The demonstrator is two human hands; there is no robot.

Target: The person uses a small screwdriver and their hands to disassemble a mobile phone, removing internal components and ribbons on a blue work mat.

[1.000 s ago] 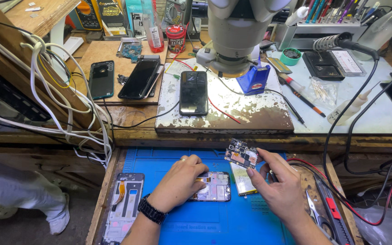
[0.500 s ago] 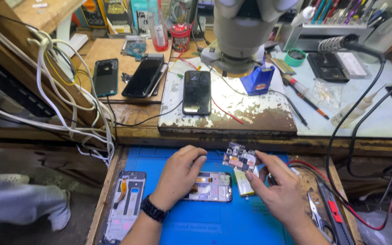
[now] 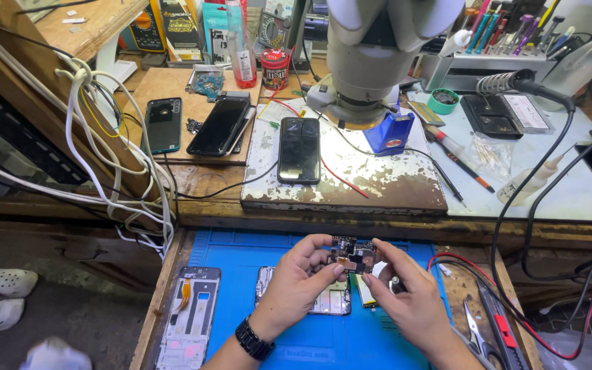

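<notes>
The circuit board sits pinched between the fingertips of 2 hands, left hand and right hand, above the blue mat. This looks like inspection (board out of the frame); refitting needs careful alignment.

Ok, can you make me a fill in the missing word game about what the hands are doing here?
1. Both hands, the left hand and the right hand, hold a small circuit ____ above the mat.
2. The mat is coloured ____.
3. A black ____ sits on the left wrist.
4. The phone on the chipped white plate lies under the ____.

Missing words: board; blue; watch; microscope
</notes>
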